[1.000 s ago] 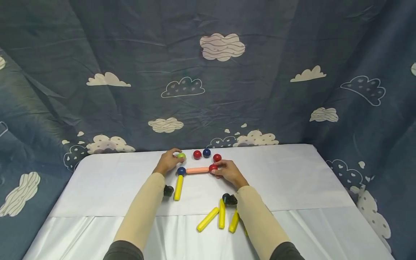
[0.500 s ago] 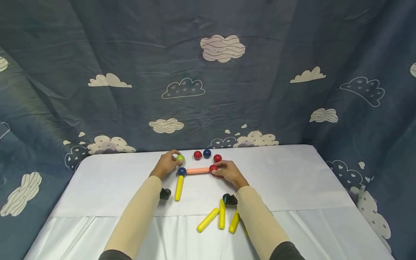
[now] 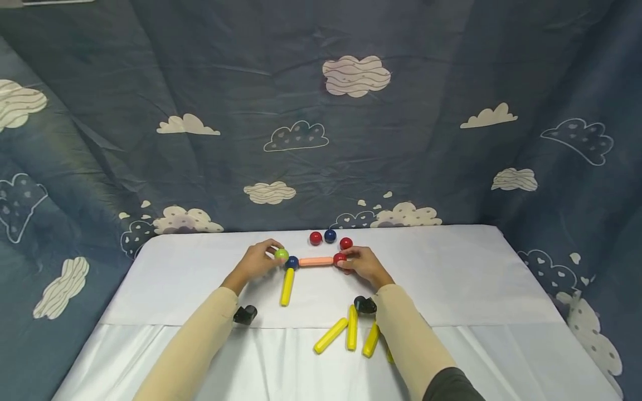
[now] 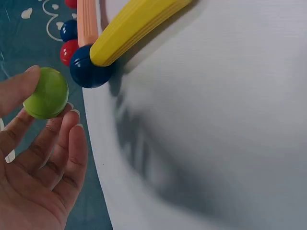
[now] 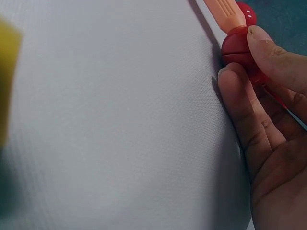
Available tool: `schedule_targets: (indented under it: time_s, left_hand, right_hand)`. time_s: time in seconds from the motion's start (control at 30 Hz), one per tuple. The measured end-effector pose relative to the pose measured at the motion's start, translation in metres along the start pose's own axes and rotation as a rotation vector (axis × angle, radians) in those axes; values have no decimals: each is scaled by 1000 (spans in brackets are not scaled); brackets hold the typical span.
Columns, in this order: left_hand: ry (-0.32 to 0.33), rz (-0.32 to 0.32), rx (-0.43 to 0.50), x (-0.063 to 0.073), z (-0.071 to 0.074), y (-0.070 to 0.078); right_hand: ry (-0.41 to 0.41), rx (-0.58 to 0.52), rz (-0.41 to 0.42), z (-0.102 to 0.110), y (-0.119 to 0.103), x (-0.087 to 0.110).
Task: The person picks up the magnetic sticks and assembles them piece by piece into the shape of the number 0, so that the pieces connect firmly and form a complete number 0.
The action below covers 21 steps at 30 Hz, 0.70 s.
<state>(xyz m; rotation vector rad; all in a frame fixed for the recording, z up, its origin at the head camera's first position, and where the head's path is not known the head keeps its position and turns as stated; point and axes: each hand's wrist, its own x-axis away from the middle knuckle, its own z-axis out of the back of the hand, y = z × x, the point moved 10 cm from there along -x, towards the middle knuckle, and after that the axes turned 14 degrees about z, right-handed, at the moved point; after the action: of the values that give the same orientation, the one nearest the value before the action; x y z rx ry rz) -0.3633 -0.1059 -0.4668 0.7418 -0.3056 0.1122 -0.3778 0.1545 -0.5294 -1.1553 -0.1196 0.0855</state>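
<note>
Head view: blue ball [image 3: 292,262] touches yellow stick [image 3: 287,287]
Left hand [image 3: 257,261]: pinches green ball [image 4: 47,94] nearby
Right hand [image 3: 369,264]: pinches red ball [image 5: 235,46] touching pink stick [image 3: 316,262]

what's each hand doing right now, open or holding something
Left hand: holding the green ball.
Right hand: holding the red ball at the orange stick's end.

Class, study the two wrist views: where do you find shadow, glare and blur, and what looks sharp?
Left wrist: a soft-edged shadow with finger-like streaks darkens the white cloth, and white glints dot a far red ball; right wrist: a yellow shape at the left edge is out of focus, while the seam on the pinched red ball shows clearly.
</note>
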Motion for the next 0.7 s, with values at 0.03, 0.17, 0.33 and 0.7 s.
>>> schedule_targets:
  time_s: [0.03, 0.17, 0.33, 0.7]
  left_hand:
    - [-15, -11, 4, 4, -2, -1]
    - [-56, -37, -13, 21, -8, -8]
    - [-96, -89, -41, 44, -15, -14]
    - [-158, -160, -78, 78, -39, -29]
  right_hand:
    - [3, -8, -8, 1, 1, 0]
    - [-2, -21, -7, 0, 1, 0]
    - [-8, -20, 15, -2, 0, -3]
    - [-8, 11, -15, 1, 0, 2]
